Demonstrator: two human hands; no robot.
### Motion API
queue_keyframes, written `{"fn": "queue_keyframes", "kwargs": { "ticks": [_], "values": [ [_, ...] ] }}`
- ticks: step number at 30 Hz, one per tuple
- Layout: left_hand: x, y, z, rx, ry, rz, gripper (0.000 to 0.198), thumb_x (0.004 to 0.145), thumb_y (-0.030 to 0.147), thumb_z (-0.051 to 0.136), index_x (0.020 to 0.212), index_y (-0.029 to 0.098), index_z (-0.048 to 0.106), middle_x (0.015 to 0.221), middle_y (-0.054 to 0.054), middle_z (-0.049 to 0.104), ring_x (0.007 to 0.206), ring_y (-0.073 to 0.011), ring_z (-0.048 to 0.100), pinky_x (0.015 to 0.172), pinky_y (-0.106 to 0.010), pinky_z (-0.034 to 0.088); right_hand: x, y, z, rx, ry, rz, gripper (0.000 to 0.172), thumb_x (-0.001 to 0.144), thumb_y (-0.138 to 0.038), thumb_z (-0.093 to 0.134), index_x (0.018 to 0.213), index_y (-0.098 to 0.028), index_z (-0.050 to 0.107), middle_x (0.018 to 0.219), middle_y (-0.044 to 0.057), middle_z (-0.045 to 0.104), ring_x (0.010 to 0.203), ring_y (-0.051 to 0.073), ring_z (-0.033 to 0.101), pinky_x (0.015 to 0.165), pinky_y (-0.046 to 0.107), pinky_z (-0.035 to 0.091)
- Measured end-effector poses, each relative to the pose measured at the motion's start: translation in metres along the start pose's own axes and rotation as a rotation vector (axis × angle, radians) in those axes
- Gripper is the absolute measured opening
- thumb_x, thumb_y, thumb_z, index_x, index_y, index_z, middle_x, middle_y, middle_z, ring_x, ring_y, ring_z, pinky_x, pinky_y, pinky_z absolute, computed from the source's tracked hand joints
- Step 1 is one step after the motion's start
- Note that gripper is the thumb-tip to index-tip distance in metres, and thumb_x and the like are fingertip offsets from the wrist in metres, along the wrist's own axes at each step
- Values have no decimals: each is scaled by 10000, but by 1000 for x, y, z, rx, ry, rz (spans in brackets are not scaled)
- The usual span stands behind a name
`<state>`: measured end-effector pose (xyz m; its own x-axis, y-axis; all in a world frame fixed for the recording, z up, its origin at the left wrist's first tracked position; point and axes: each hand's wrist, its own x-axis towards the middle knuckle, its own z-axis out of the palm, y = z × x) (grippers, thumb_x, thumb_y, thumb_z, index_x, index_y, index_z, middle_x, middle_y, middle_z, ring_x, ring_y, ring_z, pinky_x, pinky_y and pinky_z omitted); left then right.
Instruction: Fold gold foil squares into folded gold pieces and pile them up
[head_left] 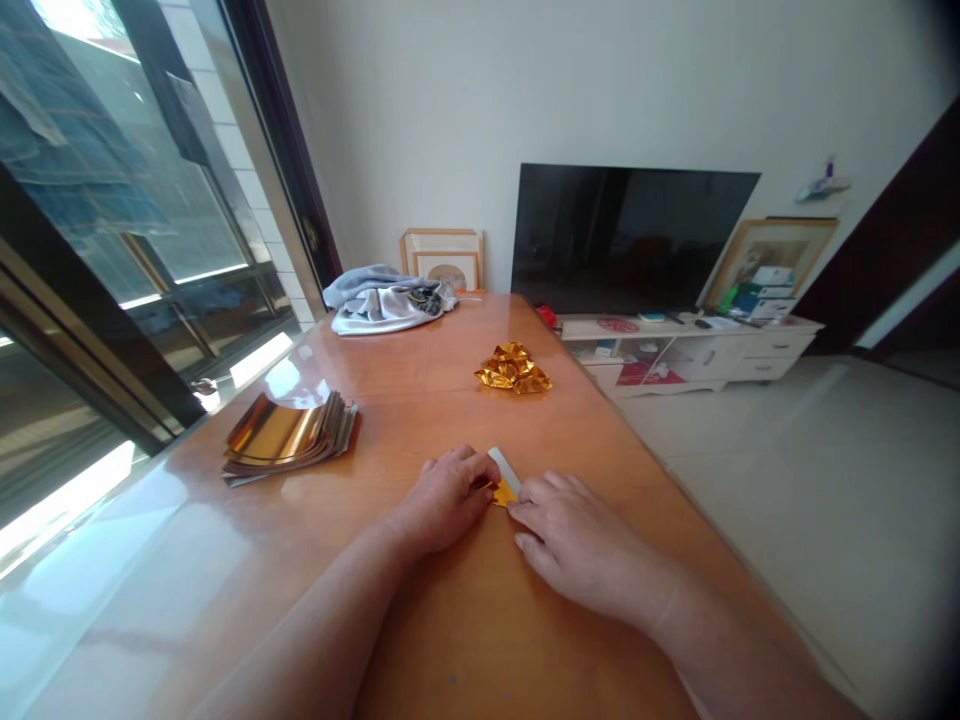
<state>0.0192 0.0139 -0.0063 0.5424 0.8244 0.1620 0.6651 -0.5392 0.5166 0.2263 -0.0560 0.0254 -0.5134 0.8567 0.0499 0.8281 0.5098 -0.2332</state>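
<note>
A small sheet of gold foil paper (503, 484), gold on one side and silvery white on the other, lies partly folded on the wooden table (420, 380). My left hand (448, 496) presses on its left part with curled fingers. My right hand (571, 535) pinches its right edge with fingertips together. Most of the sheet is hidden under both hands. A stack of curled gold foil sheets (289, 436) lies to the left. A small pile of folded gold foil pieces (514, 369) sits further up the table.
A bundle of grey-white cloth (386, 300) lies at the table's far end. Glass sliding doors (112, 250) run along the left. A dark television (626, 235) on a low white cabinet (697, 350) stands to the right, beyond tiled floor.
</note>
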Motion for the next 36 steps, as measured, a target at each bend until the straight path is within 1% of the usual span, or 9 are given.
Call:
{"fn": "queue_keyframes", "kwargs": {
  "ticks": [3,6,9,12,16,20,24,31,36],
  "values": [
    [-1,0,0,4,-5,6,193,891,211,539,1010,292,669,1060,-13,615,1014,-195,585,888,-330,435,-1,-3,-1,-6,12,15,246,945,-330,546,1102,-221,701,1126,90,643,1067,253,511,978,392,381],
    [-1,0,0,22,-26,15,203,900,218,534,992,301,694,1071,-17,612,1043,-202,582,909,-345,424,-2,-8,1,-16,29,35,294,934,-372,586,1179,-237,677,1161,95,634,1089,264,508,996,410,379],
    [-1,0,-1,33,-38,30,202,915,243,528,978,306,709,1050,-21,610,1038,-204,579,907,-340,428,-2,-13,3,-32,32,29,312,955,-397,558,1205,-251,674,1176,97,628,1093,264,512,999,412,383],
    [-1,0,-1,41,-39,33,195,917,263,537,985,308,715,1046,-24,611,1037,-207,577,907,-336,433,-3,-16,2,-73,23,30,362,969,-437,526,1233,-235,669,1216,117,622,1112,281,507,1007,431,376],
    [-1,0,-1,49,-33,27,196,918,276,535,988,302,716,1067,-27,616,1046,-214,578,916,-346,431,-4,-17,-1,-126,5,31,379,967,-431,522,1249,-222,664,1264,128,617,1141,302,499,1022,449,357],
    [-2,0,-1,60,-37,29,200,911,276,535,991,303,717,1103,-31,616,1052,-226,581,907,-363,428,-5,-18,-3,-160,-23,46,370,938,-431,563,1211,-210,680,1223,129,637,1107,305,504,1013,451,354],
    [-2,0,-1,65,-39,26,201,910,293,537,994,303,720,1097,-39,610,1018,-232,591,899,-380,427,-8,-18,-4,-172,-40,60,371,947,-418,549,1246,-229,663,1193,117,645,1093,295,502,1000,443,350],
    [-2,0,-1,47,-36,15,203,902,291,541,989,305,724,1111,-36,609,1053,-230,587,922,-372,423,-16,-18,-2,-148,-19,100,361,970,-419,517,1262,-255,651,1133,94,644,1101,270,505,995,415,349],
    [-2,-3,1,53,-15,22,222,881,253,535,976,311,727,1110,-37,610,1050,-230,588,916,-365,426,-24,-13,-3,-134,11,125,327,964,-437,522,1182,-255,684,1098,87,643,1090,260,519,991,403,364]
  ]
}}
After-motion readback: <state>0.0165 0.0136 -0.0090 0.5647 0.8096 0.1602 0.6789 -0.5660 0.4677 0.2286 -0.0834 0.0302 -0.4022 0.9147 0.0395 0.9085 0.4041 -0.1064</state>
